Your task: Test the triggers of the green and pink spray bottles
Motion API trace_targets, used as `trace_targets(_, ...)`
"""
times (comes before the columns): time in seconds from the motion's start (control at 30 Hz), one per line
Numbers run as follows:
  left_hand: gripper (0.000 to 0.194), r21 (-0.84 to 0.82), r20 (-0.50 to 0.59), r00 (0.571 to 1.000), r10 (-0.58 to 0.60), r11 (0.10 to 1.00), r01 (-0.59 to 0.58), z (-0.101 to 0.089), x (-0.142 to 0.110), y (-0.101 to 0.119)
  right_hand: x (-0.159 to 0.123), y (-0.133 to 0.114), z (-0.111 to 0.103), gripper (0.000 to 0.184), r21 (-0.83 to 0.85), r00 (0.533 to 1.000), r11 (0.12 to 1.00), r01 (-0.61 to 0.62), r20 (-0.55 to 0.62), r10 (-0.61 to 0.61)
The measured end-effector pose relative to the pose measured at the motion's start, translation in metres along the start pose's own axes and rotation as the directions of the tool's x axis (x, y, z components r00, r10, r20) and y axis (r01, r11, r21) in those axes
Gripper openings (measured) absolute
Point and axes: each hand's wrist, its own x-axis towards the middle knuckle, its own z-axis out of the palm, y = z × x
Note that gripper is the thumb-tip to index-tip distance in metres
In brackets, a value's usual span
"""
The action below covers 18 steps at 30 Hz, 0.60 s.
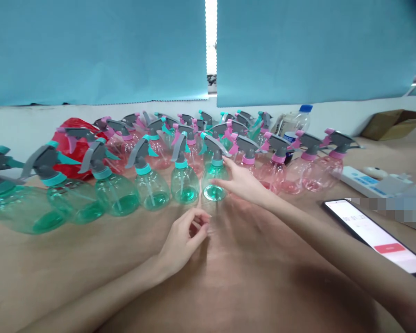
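As hand (242, 183) holds bottle (212, 172), front green bottles (152, 187) — six

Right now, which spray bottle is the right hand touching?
The right hand has thumb and fingers on the front row's rightmost green bottle, beside the pink bottles; the others stand ungripped.

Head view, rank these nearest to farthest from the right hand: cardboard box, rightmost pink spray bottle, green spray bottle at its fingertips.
1. Green spray bottle: left, at the right hand.
2. Rightmost pink spray bottle: right, end of the row.
3. Cardboard box: far right, back.
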Motion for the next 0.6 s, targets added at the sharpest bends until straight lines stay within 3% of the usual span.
trace_targets(0.2,0.004,-0.081,-0.076,0.997,-0.027,0.997,0.021,-0.002,0.011,0.003,-0.002,0.002,0.006,0.059,0.038,0.999,0.999,0.012,-0.031,-0.011)
trace_targets(0.3,0.007,-0.089,-0.225,0.974,0.006,0.996,-0.026,-0.004,0.017,0.004,-0.015,-0.004,0.004,0.059,-0.040,1.000,0.999,0.012,-0.015,-0.013)
trace_targets(0.43,0.029,-0.118,-0.397,0.916,0.047,0.988,-0.102,-0.002,0.029,0.012,-0.034,-0.014,0.001,0.053,-0.058,0.999,0.998,0.023,0.028,-0.021)
trace_targets(0.6,0.062,-0.014,-0.310,0.938,0.156,0.986,-0.169,0.002,0.046,0.040,-0.056,-0.020,0.000,0.049,0.066,0.995,0.994,0.086,0.053,-0.089)
